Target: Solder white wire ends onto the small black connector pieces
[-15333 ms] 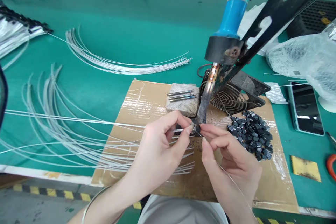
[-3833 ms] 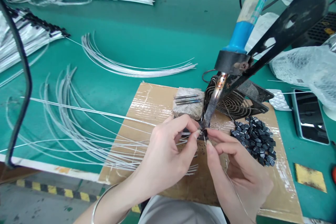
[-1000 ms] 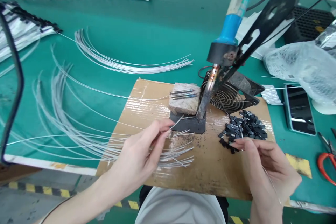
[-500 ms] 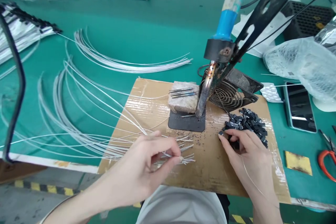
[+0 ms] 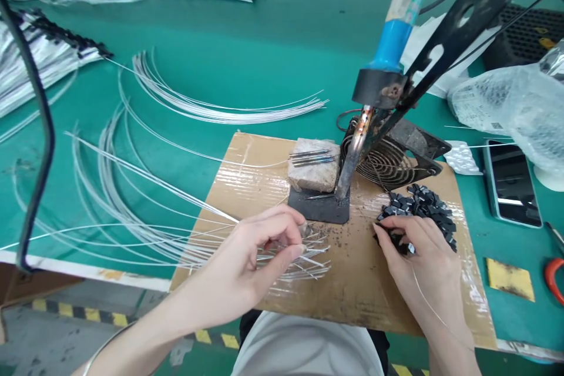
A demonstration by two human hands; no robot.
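Near the flat brown cardboard's (image 5: pixel 352 296) right edge, small black rectangular blocks (image 5: pixel 425 204) lie under and beyond the right hand (image 5: pixel 420 252), whose fingers' grip I cannot tell.

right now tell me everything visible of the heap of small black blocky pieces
The heap of small black blocky pieces lies on the brown cardboard sheet, this side of the black wire-grilled fan. They look like plastic, tumbled at all angles, some faces glinting. The bare right hand covers the heap's near left part, fingertips at the edge; any grip is unclear.
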